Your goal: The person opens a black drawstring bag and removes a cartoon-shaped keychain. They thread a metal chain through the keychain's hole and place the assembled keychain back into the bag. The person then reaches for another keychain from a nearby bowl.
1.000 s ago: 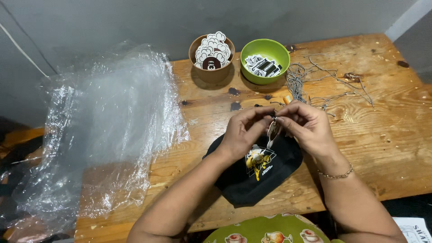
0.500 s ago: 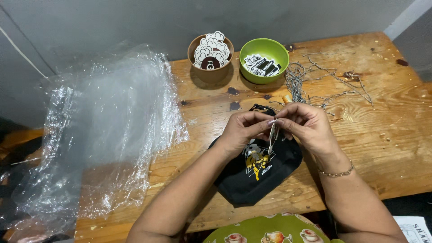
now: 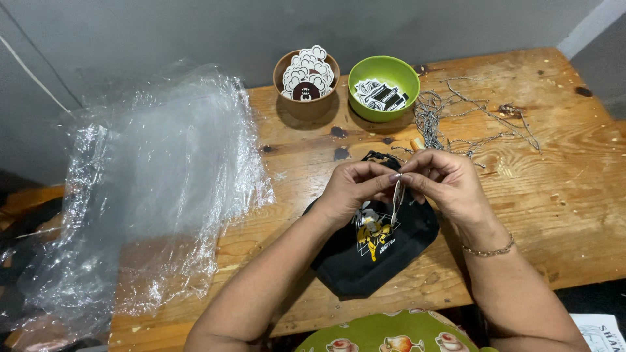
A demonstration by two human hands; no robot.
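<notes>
Both hands meet above a black fabric drawstring pouch with a yellow printed figure [image 3: 372, 251], which lies on the worn wooden counter [image 3: 574, 215] directly beneath them. The left hand [image 3: 352, 189] and the right hand [image 3: 447, 182] have their fingertips pinched together on a small flat silvery pendant [image 3: 396, 199] that hangs down between them, just over the pouch. A thin gold-coloured bracelet [image 3: 489, 251] circles the right wrist.

Beyond the right hand, a tangle of thin silver metal chains [image 3: 443, 120] spreads over the counter. Beyond the left hand stands a brown round bowl filled with white cloud-shaped stickers [image 3: 306, 78], and just beside it a bright green round bowl holding black-and-white stickers [image 3: 383, 88]. Well out to the left of the left hand lies a heap of crumpled clear plastic film [image 3: 150, 189].
</notes>
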